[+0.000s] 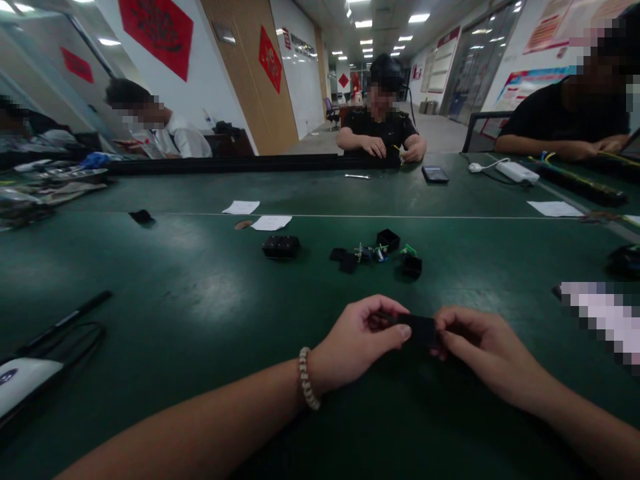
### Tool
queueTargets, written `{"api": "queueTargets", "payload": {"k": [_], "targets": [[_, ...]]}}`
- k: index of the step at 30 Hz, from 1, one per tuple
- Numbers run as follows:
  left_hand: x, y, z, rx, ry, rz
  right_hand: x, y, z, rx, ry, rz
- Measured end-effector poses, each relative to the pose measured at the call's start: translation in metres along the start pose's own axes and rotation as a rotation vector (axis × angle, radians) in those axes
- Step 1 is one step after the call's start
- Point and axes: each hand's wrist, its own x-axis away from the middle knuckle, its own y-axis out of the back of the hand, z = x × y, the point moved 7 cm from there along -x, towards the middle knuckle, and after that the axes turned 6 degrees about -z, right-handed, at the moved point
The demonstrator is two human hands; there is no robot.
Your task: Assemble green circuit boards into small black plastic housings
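Both my hands meet low over the dark green table [190, 293], gripping one small black plastic part [419, 328] between them. My left hand [357, 340], with a bead bracelet on the wrist, pinches its left end between thumb and fingers. My right hand [477, 350] clasps its right end with curled fingers. A little farther out on the table lie a black block [281, 246] and a cluster of small black housings with green and metal pieces [380, 255].
White paper slips [271, 223] lie near the table's middle seam. A phone [435, 174] and a white power strip [517, 171] sit at the far side. Three other people sit around the table; one opposite handles small parts. A black pen [65, 320] and cable lie left.
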Motion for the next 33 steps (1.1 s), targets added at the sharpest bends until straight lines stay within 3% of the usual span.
{"api": "queueTargets", "payload": {"k": [8, 15, 20, 27, 33], "targets": [[0.002, 0.000, -0.004, 0.026, 0.030, 0.009, 0.001, -0.001, 0.000, 0.006, 0.023, 0.028], [0.003, -0.002, -0.001, 0.050, 0.069, 0.023, -0.012, 0.010, 0.016, 0.132, 0.108, -0.018], [0.004, -0.003, -0.007, 0.090, 0.056, 0.024, -0.050, 0.013, 0.037, 0.279, 0.208, -0.043], [0.006, -0.005, -0.004, 0.129, 0.049, 0.032, -0.123, -0.009, 0.064, 0.640, 0.441, -0.125], [0.005, -0.007, -0.001, 0.126, 0.035, 0.039, -0.142, -0.026, 0.067, 0.865, 0.534, -0.141]]}}
